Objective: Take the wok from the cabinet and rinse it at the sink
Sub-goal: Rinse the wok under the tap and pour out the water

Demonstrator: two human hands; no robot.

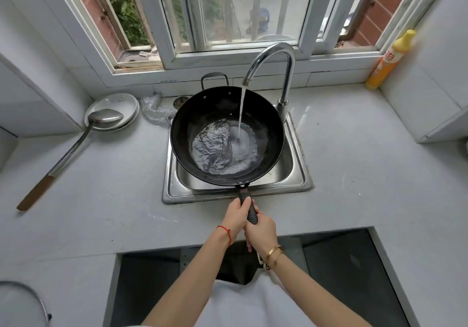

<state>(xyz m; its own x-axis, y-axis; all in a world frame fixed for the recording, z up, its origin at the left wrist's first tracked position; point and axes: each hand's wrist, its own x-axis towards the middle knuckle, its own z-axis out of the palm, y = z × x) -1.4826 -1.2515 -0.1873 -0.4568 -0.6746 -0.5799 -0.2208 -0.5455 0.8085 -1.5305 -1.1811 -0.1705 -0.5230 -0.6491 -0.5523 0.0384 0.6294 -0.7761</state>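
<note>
Gripping the wok by its long handle with my left hand and right hand together, I hold it over the sink; faucet water pools inside, beside the grey tabletop

A home kitchen; a square stainless-steel sink is set into a pale grey stone countertop at the centre of the frame, with a curved chrome tap running water; a long steel ladle with a wooden handle lies across stacked white plates at left; a yellow dish-soap bottle stands upper right; a white-framed sliding window along the top faces red brick and greenery.
</note>
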